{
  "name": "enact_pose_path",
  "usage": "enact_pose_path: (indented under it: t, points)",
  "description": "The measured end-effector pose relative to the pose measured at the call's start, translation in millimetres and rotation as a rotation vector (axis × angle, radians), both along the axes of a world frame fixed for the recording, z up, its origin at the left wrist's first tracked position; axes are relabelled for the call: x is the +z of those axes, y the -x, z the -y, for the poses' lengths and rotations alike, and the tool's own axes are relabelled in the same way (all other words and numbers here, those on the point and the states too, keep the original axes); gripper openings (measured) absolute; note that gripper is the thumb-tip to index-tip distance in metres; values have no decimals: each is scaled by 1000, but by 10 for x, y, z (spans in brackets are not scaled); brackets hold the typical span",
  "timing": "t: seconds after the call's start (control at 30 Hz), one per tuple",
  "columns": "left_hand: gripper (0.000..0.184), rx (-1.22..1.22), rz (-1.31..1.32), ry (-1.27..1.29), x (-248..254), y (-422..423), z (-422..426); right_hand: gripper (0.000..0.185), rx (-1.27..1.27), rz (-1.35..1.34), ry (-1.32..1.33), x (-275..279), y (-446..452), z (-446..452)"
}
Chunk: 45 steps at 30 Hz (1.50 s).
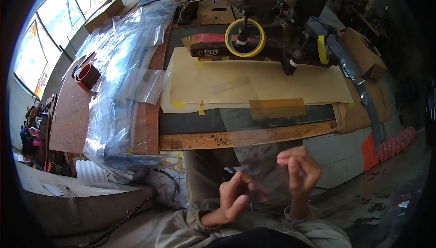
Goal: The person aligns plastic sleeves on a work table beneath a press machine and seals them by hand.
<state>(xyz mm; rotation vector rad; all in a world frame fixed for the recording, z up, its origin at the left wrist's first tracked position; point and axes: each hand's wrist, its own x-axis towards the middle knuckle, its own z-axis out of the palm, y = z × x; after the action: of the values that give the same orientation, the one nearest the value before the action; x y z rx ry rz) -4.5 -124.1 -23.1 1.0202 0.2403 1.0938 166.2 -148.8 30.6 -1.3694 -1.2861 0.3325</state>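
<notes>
A clear plastic sheet (259, 157) hangs over the table's front edge, its upper part lying across the paper. My right hand (304, 173) is at its right side, thumb and fingertips pinched at the sheet's edge. Lower and to the left is my left hand (236, 198), with its thumb apart from the bent fingers. Its fingertips show hazily through the plastic and are slightly blurred. A large cream paper sheet (268, 82) lies on the table beyond my hands, with a brown tape strip (278, 108) at its front edge.
A dark clamp bar (281, 57) crosses the paper, and a yellow tape roll (262, 39) hangs on its knob. Clear plastic sheets (113, 75) cover the left side, near a brown tape roll (87, 76). A cardboard box (363, 50) stands at right. The table has a wooden front edge (204, 141).
</notes>
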Motion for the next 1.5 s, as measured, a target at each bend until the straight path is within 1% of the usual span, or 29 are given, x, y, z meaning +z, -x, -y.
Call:
enact_pose_path:
  t: [0.03, 0.13, 0.23, 0.27, 0.3, 0.33, 0.43, 0.5, 0.53, 0.6, 0.7, 0.77, 0.8, 0.87, 0.9, 0.97, 1.0, 1.1, 1.13, 1.2, 1.27, 1.4, 1.43, 1.5]
  points:
    - [28, -32, 55, 56, -109, 68, 18, 16, 7, 28, 23, -52, 23, 50]
    - [34, -100, -176, 150, -263, 314, 71, 13, 41, 103, 71, -211, 91, 190]
    - [31, -124, -330, 374, -329, 396, 135, 10, 105, 139, 60, -364, 132, 246]
    - [28, -137, -468, 392, -315, 411, 125, 9, 123, 143, 65, -386, 135, 243]
    - [28, -124, -532, 387, -293, 399, 106, 8, 141, 150, 69, -402, 140, 235]
    - [28, -114, -595, 382, -274, 368, 89, 19, 125, 118, 81, -418, 184, 221]
    - [27, -63, -742, 297, -312, 310, 43, 14, 177, 188, 102, -460, 172, 181]
    - [26, -29, -816, 190, -319, 284, 8, 9, 245, 306, 108, -465, 143, 120]
    - [26, -46, -831, 204, -348, 285, 0, 9, 279, 363, 112, -464, 130, 85]
    - [27, -84, -867, 237, -421, 315, 14, 17, 317, 512, 159, -418, 88, 65]
    - [25, -72, -906, 175, -348, 332, -30, 32, 199, 682, 152, -248, 19, 9]
    - [24, -55, -841, 183, -343, 313, -27, 52, 184, 729, 144, -233, -64, -142]
    - [24, -44, -807, 186, -346, 308, -23, 56, 182, 727, 181, -221, -103, -241]
    - [25, -86, -829, 218, -348, 321, -18, 65, 181, 725, 250, -213, -165, -410]
    - [26, -102, -839, 232, -354, 328, -23, 65, 186, 737, 248, -250, -199, -438]
    - [24, -65, -876, 153, -397, 334, -55, 65, 202, 764, 236, -322, -274, -473]
    - [23, -45, -895, 113, -402, 338, -75, 54, 171, 727, 193, -310, -259, -480]
    - [19, 64, -966, -36, -313, 301, -169, 38, 139, 689, 116, -347, -274, -496]
    - [17, 65, -970, -47, -310, 294, -199, 26, 94, 675, 83, -360, -258, -521]
    - [14, 64, -978, -72, -335, 294, -249, 20, 82, 579, 50, -353, -257, -528]
    - [16, 163, -967, -164, -389, 286, -249, 15, 101, 451, -22, -320, -267, -521]
    - [27, 422, -966, -253, -355, 250, -185, 10, 213, 150, -253, -98, -275, -471]
    - [36, 558, -882, -339, -394, 217, -181, 9, 240, 82, -315, -41, -267, -460]
    - [54, 820, -697, -507, -451, 131, -207, 10, 304, 31, -312, 64, -252, -421]
